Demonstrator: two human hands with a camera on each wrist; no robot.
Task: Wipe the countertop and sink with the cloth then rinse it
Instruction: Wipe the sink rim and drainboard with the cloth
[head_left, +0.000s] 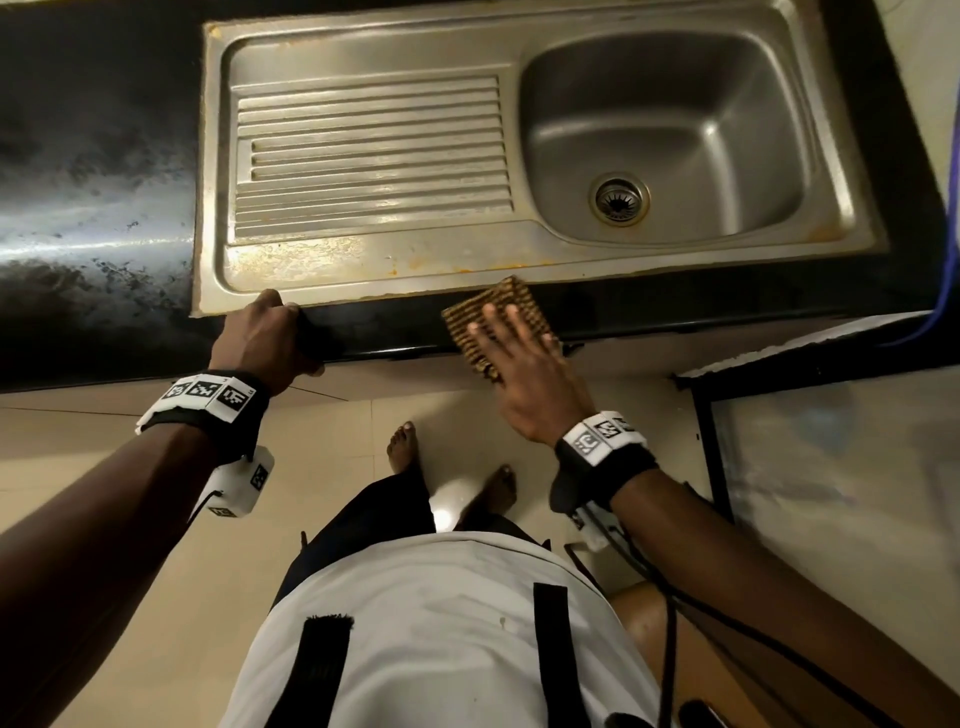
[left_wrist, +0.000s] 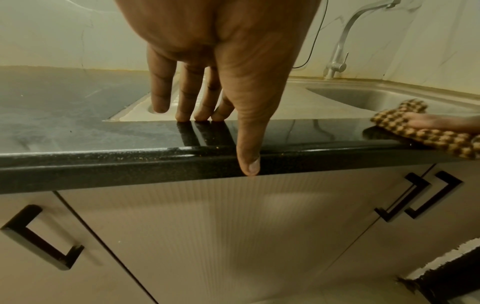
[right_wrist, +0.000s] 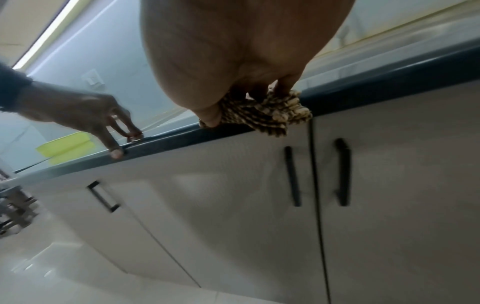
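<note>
A brown checked cloth (head_left: 498, 296) lies on the black countertop's (head_left: 93, 182) front strip, just before the steel sink's (head_left: 363, 280) rim. My right hand (head_left: 519, 364) presses flat on it with straight fingers, and part of the cloth (right_wrist: 272, 115) hangs over the counter edge. The left hand (head_left: 280, 327) rests on the counter edge by the sink's front left corner. Its fingertips (left_wrist: 197, 115) touch the top and its thumb lies down the front face. The basin (head_left: 665, 130) sits at the right, with a ribbed drainboard to its left.
A tap (left_wrist: 337, 61) stands behind the basin against the tiled wall. Cabinet doors (left_wrist: 259, 236) with black handles run under the counter. A low glossy surface (head_left: 831, 441) stands at my right. My bare feet are on the tiled floor.
</note>
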